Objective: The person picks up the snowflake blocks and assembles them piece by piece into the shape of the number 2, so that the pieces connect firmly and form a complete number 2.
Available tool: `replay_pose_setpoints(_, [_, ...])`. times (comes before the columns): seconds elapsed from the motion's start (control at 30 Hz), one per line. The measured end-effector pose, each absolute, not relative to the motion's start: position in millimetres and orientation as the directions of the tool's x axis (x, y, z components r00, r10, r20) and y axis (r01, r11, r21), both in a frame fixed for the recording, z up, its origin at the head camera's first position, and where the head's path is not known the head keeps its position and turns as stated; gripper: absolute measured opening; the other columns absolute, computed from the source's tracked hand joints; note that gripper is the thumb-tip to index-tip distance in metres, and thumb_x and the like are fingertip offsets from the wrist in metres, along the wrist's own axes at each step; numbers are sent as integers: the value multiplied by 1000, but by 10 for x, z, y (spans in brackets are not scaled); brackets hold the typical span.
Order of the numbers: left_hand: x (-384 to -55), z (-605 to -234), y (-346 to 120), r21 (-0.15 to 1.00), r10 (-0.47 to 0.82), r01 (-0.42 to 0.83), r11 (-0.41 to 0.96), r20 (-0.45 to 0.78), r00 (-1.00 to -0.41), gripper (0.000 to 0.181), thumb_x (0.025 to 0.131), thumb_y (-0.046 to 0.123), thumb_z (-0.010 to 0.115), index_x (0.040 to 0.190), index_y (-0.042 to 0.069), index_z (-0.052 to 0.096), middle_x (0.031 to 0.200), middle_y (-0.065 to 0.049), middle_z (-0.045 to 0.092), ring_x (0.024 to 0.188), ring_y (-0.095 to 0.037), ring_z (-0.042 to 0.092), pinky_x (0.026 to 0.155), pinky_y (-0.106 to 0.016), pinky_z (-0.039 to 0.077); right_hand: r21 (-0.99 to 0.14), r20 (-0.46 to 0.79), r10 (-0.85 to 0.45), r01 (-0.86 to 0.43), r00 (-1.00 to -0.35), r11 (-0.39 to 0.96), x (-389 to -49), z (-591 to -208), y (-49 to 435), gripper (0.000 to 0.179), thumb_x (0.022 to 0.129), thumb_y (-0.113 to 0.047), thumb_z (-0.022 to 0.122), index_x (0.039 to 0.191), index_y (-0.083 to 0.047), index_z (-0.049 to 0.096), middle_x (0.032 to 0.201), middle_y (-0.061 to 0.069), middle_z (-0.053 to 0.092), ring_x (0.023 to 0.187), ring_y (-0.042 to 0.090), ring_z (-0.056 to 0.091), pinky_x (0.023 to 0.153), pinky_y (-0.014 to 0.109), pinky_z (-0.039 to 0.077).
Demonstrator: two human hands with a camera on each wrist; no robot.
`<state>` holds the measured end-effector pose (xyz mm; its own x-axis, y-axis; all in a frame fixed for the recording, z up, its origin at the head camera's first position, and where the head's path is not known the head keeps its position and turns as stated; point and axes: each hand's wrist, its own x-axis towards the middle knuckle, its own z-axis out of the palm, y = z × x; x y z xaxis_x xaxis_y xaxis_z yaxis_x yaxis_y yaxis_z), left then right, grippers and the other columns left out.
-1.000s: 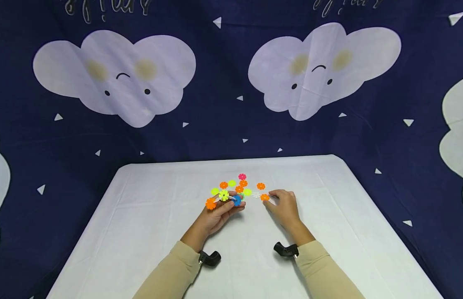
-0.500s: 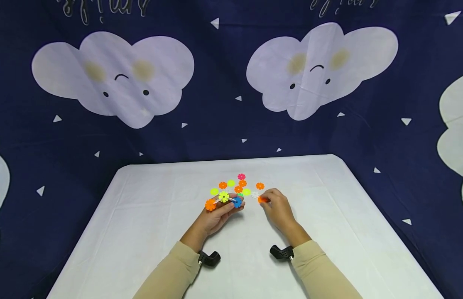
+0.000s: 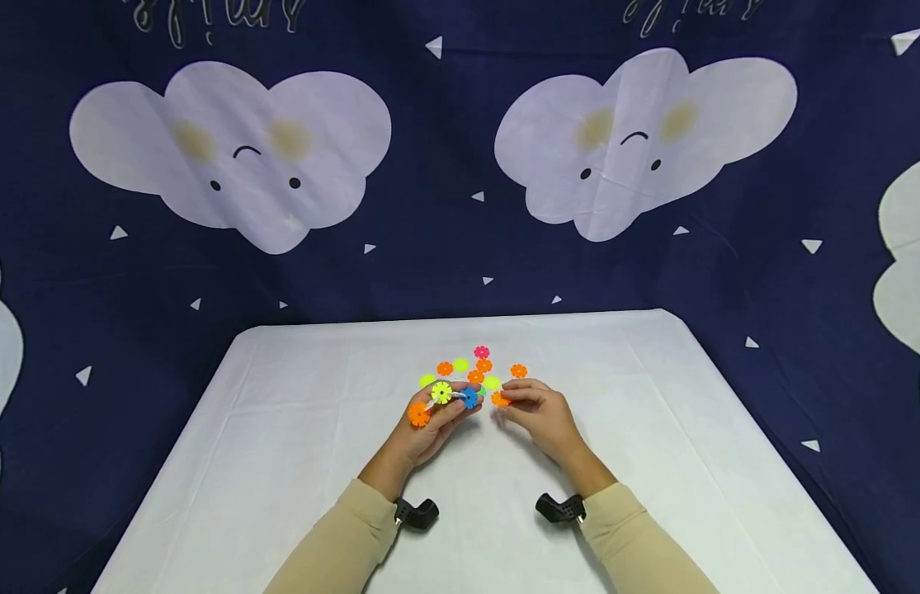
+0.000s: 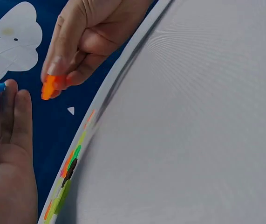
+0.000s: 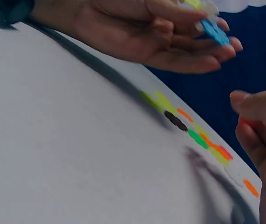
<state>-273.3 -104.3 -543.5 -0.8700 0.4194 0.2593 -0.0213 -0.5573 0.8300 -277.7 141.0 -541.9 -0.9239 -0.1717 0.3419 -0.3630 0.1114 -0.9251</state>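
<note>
In the head view my left hand point(image 3: 428, 436) holds a small chain of notched flower-shaped plastic discs. The chain shows an orange disc point(image 3: 419, 415), a yellow disc point(image 3: 441, 393) and a blue disc point(image 3: 469, 398), with white pieces linking them. The right wrist view shows the blue disc point(image 5: 214, 31) lying along the left fingers. Between thumb and fingertips my right hand point(image 3: 546, 421) pinches a single orange disc point(image 4: 50, 87), held up off the table. A short gap separates this disc from the blue one.
Behind the hands, loose discs lie on the white-covered table point(image 3: 318, 462): a pink disc point(image 3: 481, 352), an orange disc point(image 3: 519, 371), a dark disc point(image 5: 175, 120), a green disc point(image 5: 198, 138) and several others. A dark blue cloud-print cloth point(image 3: 445, 272) hangs beyond the table's far edge.
My right hand has picked the orange disc up from the table's right side and carried it left, nearer the chain. The left hand stays nearly in place, the chain tilting slightly.
</note>
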Motion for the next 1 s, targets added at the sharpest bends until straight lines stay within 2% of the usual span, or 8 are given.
replay_pose_setpoints(0.1, [-2730, -5427, -1041, 830, 367, -3, -558, 243, -898, 30, 102, -4, 67, 131, -9, 60, 140, -33, 55, 123, -36, 64, 110, -49, 47, -947, 317, -213, -321, -924, -14, -2727, -5389, 1359, 26, 86, 10, 82, 111, 9, 77, 124, 23, 68, 114, 28, 67, 94, 30, 58])
replay_pose_setpoints(0.23, [-2730, -5417, -1040, 831, 326, 17, -556, 237, -915, 28, 100, -1, 71, 127, -4, 63, 146, -43, 44, 124, -32, 63, 108, -44, 50, -952, 306, -251, -289, -918, -102, -2686, -5381, 1315, 26, 89, 9, 81, 114, 10, 76, 124, 22, 70, 113, 25, 69, 94, 32, 59])
replay_pose_setpoints(0.37, [-2728, -5417, -1043, 830, 309, 31, -557, 241, -920, 27, 99, 2, 75, 124, 0, 66, 146, -44, 44, 124, -31, 63, 104, -40, 54, -948, 293, -294, -237, -910, -212, -2674, -5412, 1279, 27, 92, 10, 77, 118, 15, 72, 126, 23, 69, 112, 26, 71, 95, 38, 59])
replay_pose_setpoints(0.6, [-2718, -5415, -1052, 832, 303, 67, -551, 275, -912, 24, 100, -4, 70, 123, 0, 66, 146, -42, 45, 127, -31, 62, 104, -39, 54, -919, 230, -321, -97, -919, -381, -2631, -5422, 1167, 32, 98, 12, 67, 126, 25, 59, 126, 20, 71, 106, 28, 74, 99, 45, 56])
replay_pose_setpoints(0.77, [-2718, -5424, -1063, 830, 298, 84, -551, 291, -909, 27, 100, -2, 71, 126, 1, 66, 149, -42, 43, 126, -30, 63, 104, -40, 54, -874, 171, -329, 12, -929, -486, -2614, -5419, 1112, 25, 104, 7, 61, 126, 18, 66, 116, 19, 75, 105, 26, 74, 101, 44, 54])
replay_pose_setpoints(0.9, [-2717, -5419, -1057, 831, 294, 77, -550, 279, -914, 30, 99, 2, 74, 127, 1, 66, 150, -43, 40, 126, -30, 62, 105, -41, 53, -834, 129, -337, 82, -932, -546, -2599, -5400, 1095, 21, 106, 7, 57, 115, 5, 77, 111, 21, 75, 105, 27, 74, 101, 42, 54])
replay_pose_setpoints(1.0, [-2716, -5412, -1049, 830, 287, 73, -553, 272, -919, 32, 98, 4, 76, 127, -1, 65, 149, -44, 40, 128, -32, 61, 106, -42, 51, -820, 108, -351, 116, -930, -560, -2594, -5389, 1089, 25, 107, 7, 55, 110, 1, 79, 110, 22, 75, 105, 27, 74, 101, 42, 54])
